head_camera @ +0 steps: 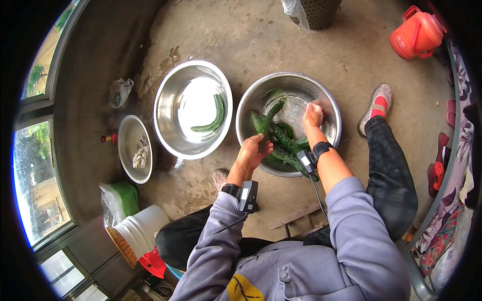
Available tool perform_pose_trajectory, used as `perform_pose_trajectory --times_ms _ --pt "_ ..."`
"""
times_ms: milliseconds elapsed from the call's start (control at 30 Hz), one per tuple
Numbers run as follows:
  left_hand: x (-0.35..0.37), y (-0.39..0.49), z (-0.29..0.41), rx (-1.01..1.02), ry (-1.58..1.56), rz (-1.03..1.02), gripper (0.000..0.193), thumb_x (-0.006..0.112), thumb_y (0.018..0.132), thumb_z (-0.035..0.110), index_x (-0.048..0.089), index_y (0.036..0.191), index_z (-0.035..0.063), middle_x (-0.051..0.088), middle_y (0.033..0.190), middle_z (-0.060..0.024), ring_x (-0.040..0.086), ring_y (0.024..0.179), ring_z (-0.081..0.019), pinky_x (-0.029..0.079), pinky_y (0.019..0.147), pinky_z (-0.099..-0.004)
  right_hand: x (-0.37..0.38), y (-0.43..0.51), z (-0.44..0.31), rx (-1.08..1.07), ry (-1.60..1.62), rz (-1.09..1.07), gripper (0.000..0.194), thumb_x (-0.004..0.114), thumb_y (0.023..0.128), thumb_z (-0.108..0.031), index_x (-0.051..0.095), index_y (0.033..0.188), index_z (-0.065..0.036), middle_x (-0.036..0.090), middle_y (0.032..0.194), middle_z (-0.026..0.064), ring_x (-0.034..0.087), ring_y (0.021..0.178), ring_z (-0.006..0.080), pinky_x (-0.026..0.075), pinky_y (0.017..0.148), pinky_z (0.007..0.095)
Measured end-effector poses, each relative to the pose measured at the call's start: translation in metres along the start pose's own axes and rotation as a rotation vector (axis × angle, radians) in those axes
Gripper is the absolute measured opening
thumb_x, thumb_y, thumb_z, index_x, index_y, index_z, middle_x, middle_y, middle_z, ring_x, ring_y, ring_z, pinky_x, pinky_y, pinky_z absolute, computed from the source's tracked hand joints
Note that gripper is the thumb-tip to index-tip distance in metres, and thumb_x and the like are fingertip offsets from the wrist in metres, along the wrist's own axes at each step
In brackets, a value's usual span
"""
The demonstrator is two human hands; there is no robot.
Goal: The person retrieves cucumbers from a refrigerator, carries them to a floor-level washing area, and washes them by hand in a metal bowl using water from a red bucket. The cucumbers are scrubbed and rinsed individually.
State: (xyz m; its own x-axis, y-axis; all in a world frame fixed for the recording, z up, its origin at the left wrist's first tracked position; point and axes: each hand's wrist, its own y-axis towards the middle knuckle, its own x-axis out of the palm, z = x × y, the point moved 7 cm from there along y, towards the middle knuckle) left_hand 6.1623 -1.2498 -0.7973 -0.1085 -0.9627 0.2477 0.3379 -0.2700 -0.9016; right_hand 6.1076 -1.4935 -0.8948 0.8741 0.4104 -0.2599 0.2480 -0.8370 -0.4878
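A steel basin in front of me holds water and several bumpy green cucumbers. My left hand grips one cucumber near its lower end, tilting it over the others at the basin's left side. Inside the same basin, toward its right, my right hand is at the water with its fingers curled; whether they hold anything is hidden. One cucumber end pokes past the near rim under my right wrist. To the left, a second steel basin contains a single curved cucumber.
A smaller metal basin with a crumpled cloth stands near the wall. White buckets and a green plastic basket are at lower left. A red jug stands upper right; a dark bin is at the top.
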Motion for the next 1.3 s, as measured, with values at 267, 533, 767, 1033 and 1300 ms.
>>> perform_pose_trajectory --times_ms 267,533,767,1033,1300 --pt "0.016 0.013 0.005 0.032 -0.253 -0.105 0.037 0.031 0.094 0.03 0.05 0.107 -0.0003 0.057 0.1 -0.0142 0.055 0.097 -0.0347 0.042 0.089 -0.0476 0.056 -0.135 -0.081 0.057 0.451 -0.937 0.025 0.052 0.09 -0.027 0.059 0.084 -0.003 0.062 0.075 0.0054 0.061 0.068 0.0165 0.051 0.068 0.0283" --pt "0.088 -0.001 0.011 0.23 -0.497 -0.911 0.025 0.036 0.093 0.02 0.052 0.098 0.001 0.055 0.104 -0.0145 0.053 0.097 -0.0262 0.042 0.091 -0.0387 0.038 -0.177 -0.129 -0.973 -0.118 -0.784 0.019 0.046 0.087 -0.02 0.059 0.096 -0.009 0.057 0.104 0.0073 0.051 0.102 0.0259 0.034 0.093 0.0386" --pt "0.064 0.005 -0.016 0.148 -0.155 -0.239 0.033 0.036 0.093 0.015 0.04 0.124 0.0049 0.053 0.114 -0.0103 0.051 0.105 -0.0227 0.045 0.088 -0.0398 0.057 -0.108 -0.057 -1.149 -0.553 -0.664 0.037 0.04 0.09 -0.019 0.046 0.125 -0.008 0.043 0.13 0.0148 0.037 0.122 0.0302 0.028 0.104 0.0365" --pt "0.065 0.003 -0.021 0.606 0.861 0.082 0.051 0.062 0.077 0.009 0.041 0.121 -0.0052 0.058 0.088 -0.008 0.057 0.068 -0.0144 0.048 0.057 -0.0257 0.048 -0.071 -0.014 0.319 0.235 -0.551 0.025 0.055 0.084 -0.013 0.047 0.107 -0.005 0.054 0.086 0.0078 0.055 0.068 0.0171 0.048 0.06 0.0331" --pt "0.075 -0.02 -0.042 0.173 0.417 -0.279 0.012 0.063 0.073 0.006 0.052 0.077 0.0047 0.052 0.06 -0.0005 0.044 0.045 -0.0076 0.032 0.038 -0.0209 0.04 -0.102 -0.041 0.413 0.43 -0.635 0.025 0.059 0.085 -0.025 0.049 0.075 -0.005 0.048 0.058 0.0029 0.046 0.045 0.0133 0.04 0.039 0.0285"
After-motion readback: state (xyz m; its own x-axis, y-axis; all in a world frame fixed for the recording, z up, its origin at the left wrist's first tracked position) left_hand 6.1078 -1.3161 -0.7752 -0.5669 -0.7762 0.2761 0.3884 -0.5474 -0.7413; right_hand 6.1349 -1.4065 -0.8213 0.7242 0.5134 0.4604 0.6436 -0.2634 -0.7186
